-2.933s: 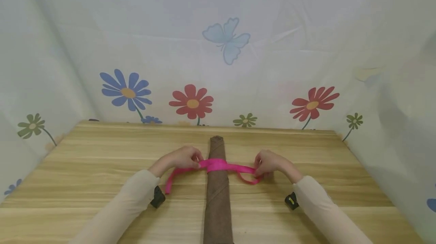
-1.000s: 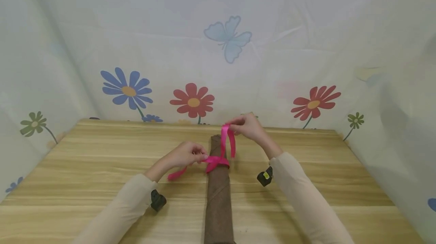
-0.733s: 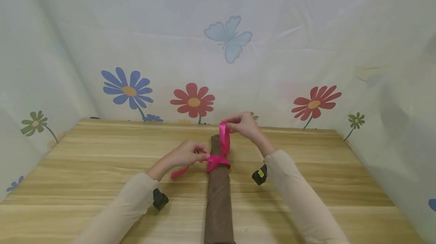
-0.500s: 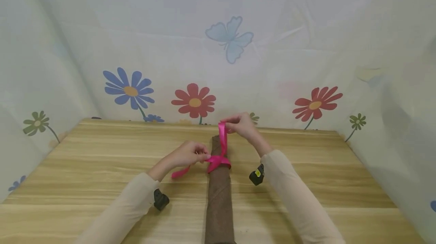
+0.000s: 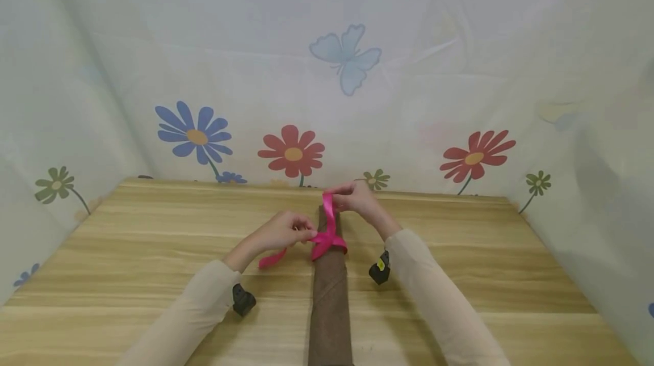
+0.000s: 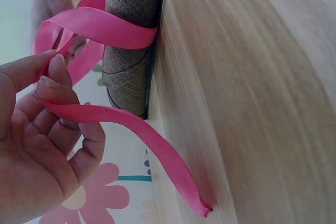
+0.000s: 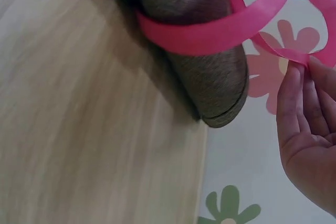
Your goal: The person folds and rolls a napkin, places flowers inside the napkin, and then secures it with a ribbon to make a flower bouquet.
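Observation:
A long brown rolled-up cloth bundle [image 5: 329,309] lies on the table, pointing away from me. Round its far part goes a pink ribbon [image 5: 329,245], its two sides crossing on top. My left hand [image 5: 278,232] pinches the ribbon just left of the bundle; in the left wrist view the ribbon's loose tail [image 6: 157,142] hangs from the fingers to the table. Over the bundle's far end, my right hand [image 5: 357,200] holds the other side of the ribbon up between thumb and fingertips. Its fingers [image 7: 294,100] show nearly straight in the right wrist view.
The light wooden table [image 5: 179,207] ends at a pale curtain [image 5: 434,71] printed with flowers and a butterfly. Small black devices [image 5: 243,300] sit at both wrists, below the beige sleeves.
My right hand has come from the right side, up over the bundle's far end, and now sinks slightly leftward with the ribbon. The ribbon's sides now cross. The left hand keeps its pinch.

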Action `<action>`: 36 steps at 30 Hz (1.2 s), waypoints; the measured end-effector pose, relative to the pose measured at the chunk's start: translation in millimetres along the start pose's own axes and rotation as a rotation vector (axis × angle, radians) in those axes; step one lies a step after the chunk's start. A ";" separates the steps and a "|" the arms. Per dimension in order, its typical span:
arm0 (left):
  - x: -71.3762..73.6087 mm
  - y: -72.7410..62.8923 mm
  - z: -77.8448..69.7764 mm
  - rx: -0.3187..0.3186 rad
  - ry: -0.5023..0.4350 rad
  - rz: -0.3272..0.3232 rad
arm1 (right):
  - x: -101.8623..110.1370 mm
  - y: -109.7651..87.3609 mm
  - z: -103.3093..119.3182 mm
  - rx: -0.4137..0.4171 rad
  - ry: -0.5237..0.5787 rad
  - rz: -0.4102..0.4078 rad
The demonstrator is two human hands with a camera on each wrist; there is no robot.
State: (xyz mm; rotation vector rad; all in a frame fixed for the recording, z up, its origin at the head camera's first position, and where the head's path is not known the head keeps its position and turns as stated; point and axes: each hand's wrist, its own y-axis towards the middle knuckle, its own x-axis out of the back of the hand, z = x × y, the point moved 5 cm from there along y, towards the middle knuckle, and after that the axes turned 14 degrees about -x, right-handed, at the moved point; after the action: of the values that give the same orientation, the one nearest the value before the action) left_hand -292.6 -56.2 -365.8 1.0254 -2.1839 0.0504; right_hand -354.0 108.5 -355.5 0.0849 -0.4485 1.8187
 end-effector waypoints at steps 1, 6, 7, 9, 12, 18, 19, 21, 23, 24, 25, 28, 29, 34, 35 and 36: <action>0.1 0.0 0.2 0.001 -0.001 -0.001 | -0.5 -0.2 -2.4 -0.007 0.001 0.011; 0.7 -0.9 1.0 0.040 -0.025 -0.012 | -2.5 0.2 -13.4 -0.046 0.006 0.071; 0.8 -1.0 0.7 0.042 -0.028 -0.012 | -3.0 0.6 -15.5 -0.057 0.021 0.086; 0.7 -1.2 0.8 0.049 -0.032 -0.011 | -4.1 0.8 -17.6 -0.078 0.063 0.116; 0.8 -1.1 0.2 0.039 -0.032 -0.010 | -5.5 -0.5 -16.4 -0.093 0.138 0.159; 0.9 -0.2 0.2 0.014 -0.028 -0.017 | -7.4 -2.5 -12.4 -0.123 0.201 0.211; 0.6 0.2 0.7 0.014 -0.028 -0.016 | -7.8 -1.8 -13.6 -0.131 0.190 0.215; 0.1 1.1 1.5 0.014 -0.025 -0.016 | -9.2 -0.8 -17.4 -0.149 0.168 0.225; -0.7 1.1 3.7 0.017 -0.022 -0.020 | -11.7 0.1 -22.1 -0.166 0.141 0.240; -1.1 1.1 4.5 0.018 -0.019 -0.020 | -12.7 0.0 -23.9 -0.165 0.121 0.246; -1.6 1.0 4.9 0.015 -0.018 -0.020 | -13.3 -0.2 -25.7 -0.163 0.104 0.246; -2.6 0.0 6.1 0.013 -0.015 -0.016 | -13.9 -1.7 -29.0 -0.136 0.036 0.238; -2.7 -0.4 6.4 0.020 -0.017 -0.014 | -13.7 -2.3 -29.7 -0.127 0.008 0.231; -3.0 -2.0 8.3 0.031 -0.039 -0.007 | -12.2 -5.6 -29.9 -0.063 -0.137 0.194; -2.9 -2.3 9.0 0.034 -0.041 -0.009 | -11.3 -7.1 -28.9 -0.053 -0.157 0.186; -3.0 -2.3 9.2 0.031 -0.040 -0.008 | -10.2 -8.4 -28.3 -0.040 -0.173 0.181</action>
State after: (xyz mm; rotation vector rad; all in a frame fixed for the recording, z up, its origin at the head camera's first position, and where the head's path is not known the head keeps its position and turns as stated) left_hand -295.1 -58.7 -375.1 1.0608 -2.2212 0.0601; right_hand -338.2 110.8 -382.3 0.1799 -0.6316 1.9875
